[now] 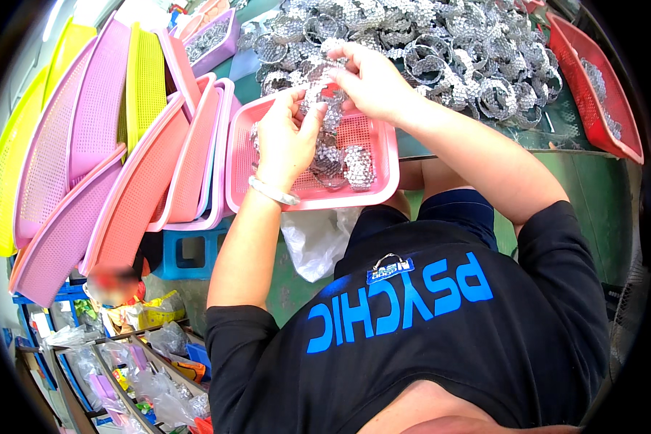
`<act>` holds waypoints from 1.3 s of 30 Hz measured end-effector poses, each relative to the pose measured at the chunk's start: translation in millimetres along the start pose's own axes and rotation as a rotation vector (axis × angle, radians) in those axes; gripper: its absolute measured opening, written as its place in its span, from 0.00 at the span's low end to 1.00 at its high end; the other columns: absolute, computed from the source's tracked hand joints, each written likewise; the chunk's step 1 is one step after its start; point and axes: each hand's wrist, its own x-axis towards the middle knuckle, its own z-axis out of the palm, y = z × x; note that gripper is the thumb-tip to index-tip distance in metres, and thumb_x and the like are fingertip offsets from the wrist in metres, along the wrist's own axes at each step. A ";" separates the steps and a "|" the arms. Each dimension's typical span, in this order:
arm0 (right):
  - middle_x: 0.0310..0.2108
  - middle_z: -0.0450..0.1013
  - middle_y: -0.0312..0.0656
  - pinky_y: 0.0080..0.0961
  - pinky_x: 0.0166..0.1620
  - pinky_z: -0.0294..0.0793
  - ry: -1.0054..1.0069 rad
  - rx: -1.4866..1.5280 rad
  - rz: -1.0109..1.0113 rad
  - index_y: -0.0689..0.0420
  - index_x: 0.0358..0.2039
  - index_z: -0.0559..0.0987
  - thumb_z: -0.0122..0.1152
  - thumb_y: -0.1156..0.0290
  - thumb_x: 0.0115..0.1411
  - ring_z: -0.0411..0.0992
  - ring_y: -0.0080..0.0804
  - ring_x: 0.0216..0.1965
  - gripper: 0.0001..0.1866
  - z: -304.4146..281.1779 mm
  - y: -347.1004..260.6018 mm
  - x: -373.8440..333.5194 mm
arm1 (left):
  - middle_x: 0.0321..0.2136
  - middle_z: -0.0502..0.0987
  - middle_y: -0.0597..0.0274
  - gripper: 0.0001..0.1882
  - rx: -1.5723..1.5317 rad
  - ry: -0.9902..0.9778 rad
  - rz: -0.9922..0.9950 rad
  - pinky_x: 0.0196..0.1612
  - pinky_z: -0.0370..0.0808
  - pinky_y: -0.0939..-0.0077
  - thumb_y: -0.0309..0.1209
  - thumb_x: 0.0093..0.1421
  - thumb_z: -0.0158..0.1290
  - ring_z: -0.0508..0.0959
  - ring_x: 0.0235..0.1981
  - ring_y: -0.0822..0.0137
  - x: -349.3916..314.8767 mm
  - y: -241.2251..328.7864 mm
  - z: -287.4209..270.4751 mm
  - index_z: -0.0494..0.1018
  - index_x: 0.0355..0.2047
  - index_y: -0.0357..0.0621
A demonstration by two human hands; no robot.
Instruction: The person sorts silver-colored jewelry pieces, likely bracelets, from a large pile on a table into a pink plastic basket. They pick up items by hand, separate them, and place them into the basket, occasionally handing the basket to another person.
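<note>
Both hands are raised over a pink plastic basket that rests at the table edge. My left hand and my right hand together pinch a silvery perforated metal strip that hangs between them down into the basket. More coiled strips of the same metal lie in the basket. A bangle sits on my left wrist.
A big heap of silvery metal coils covers the green table behind the basket. A red basket stands at the right. Pink, yellow and purple baskets lean stacked at the left. A white plastic bag hangs below the basket.
</note>
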 end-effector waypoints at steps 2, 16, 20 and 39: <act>0.27 0.68 0.38 0.16 0.25 0.71 0.157 -0.096 -0.260 0.60 0.47 0.66 0.49 0.73 0.58 0.69 0.19 0.20 0.16 0.5 15.9 12.0 | 0.26 0.74 0.64 0.14 0.156 0.002 0.062 0.30 0.69 0.85 0.26 0.53 0.54 0.70 0.25 0.79 -2.1 15.1 -0.7 0.69 0.39 0.33; 0.29 0.69 0.41 0.21 0.31 0.70 0.071 -0.385 -0.449 0.60 0.45 0.69 0.52 0.76 0.55 0.70 0.23 0.26 0.16 -23.9 16.9 0.1 | 0.24 0.75 0.52 0.17 0.296 0.005 0.296 0.34 0.72 0.68 0.36 0.48 0.57 0.76 0.28 0.57 -5.1 3.8 0.7 0.71 0.33 0.35; 0.33 0.69 0.45 0.27 0.35 0.69 0.017 -0.376 -0.596 0.59 0.43 0.71 0.54 0.76 0.52 0.70 0.34 0.31 0.15 -18.3 4.9 -4.5 | 0.21 0.75 0.50 0.22 0.489 -0.003 0.233 0.32 0.72 0.63 0.44 0.45 0.58 0.76 0.26 0.51 -10.4 36.8 11.7 0.71 0.30 0.36; 0.19 0.67 0.40 0.23 0.28 0.68 -0.148 -0.448 -0.391 0.60 0.45 0.70 0.55 0.69 0.53 0.67 0.26 0.22 0.18 -12.5 15.5 11.5 | 0.20 0.75 0.49 0.17 0.369 -0.070 0.000 0.30 0.71 0.63 0.43 0.52 0.52 0.76 0.26 0.51 -0.9 23.6 10.4 0.71 0.26 0.38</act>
